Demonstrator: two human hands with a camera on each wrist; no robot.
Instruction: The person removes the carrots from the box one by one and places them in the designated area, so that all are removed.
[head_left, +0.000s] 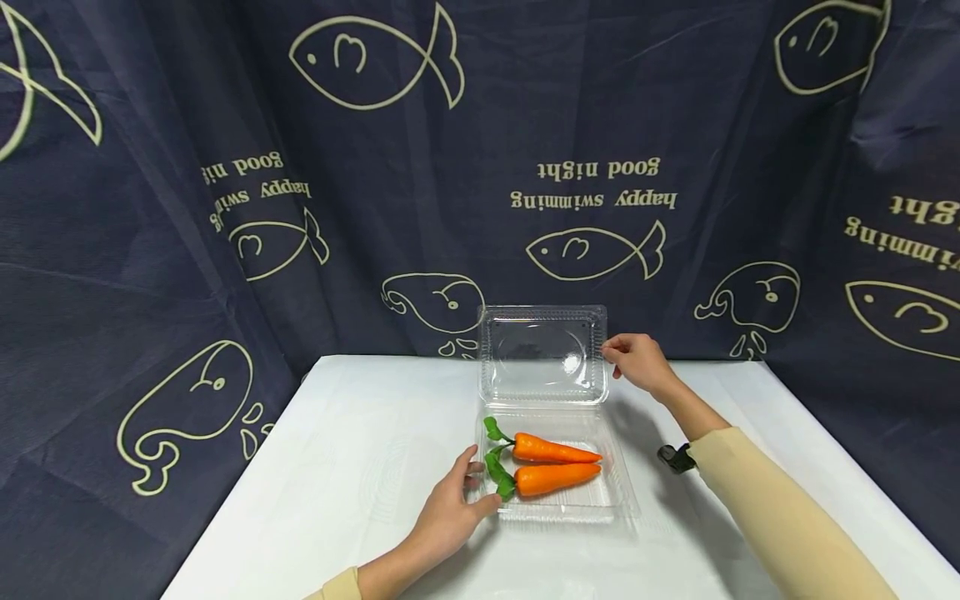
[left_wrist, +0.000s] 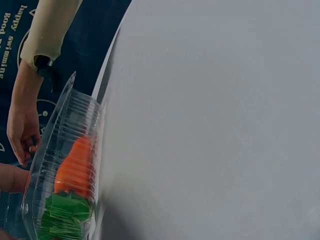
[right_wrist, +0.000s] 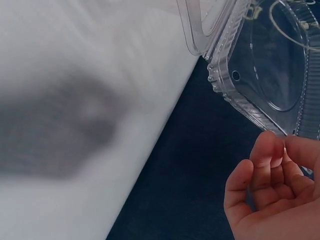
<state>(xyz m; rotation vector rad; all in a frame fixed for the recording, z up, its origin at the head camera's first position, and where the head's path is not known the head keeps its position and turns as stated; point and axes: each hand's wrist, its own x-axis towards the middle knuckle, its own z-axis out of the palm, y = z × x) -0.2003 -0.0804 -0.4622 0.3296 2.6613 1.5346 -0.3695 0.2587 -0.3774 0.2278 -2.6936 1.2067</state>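
A hinged clear plastic container stands on the table, its base (head_left: 618, 487) holding two orange carrots (head_left: 557, 451) with green leaves (head_left: 498, 472). The lid (head_left: 542, 354) is raised upright at the back. My right hand (head_left: 637, 360) pinches the lid's right edge between thumb and fingertips; the right wrist view shows this hand (right_wrist: 280, 185) right at the lid's rim (right_wrist: 250, 112). On the left, my other hand (head_left: 447, 510) rests with thumb and fingers spread along the base's left side, beside the leaves. In the left wrist view a carrot (left_wrist: 75, 165) shows through the ribbed wall.
A white table (head_left: 337, 467) lies under the container. Close behind its far edge hangs a dark blue curtain (head_left: 420, 208) with fish prints, which also runs along both sides. A black strap (head_left: 677, 458) is on the right wrist.
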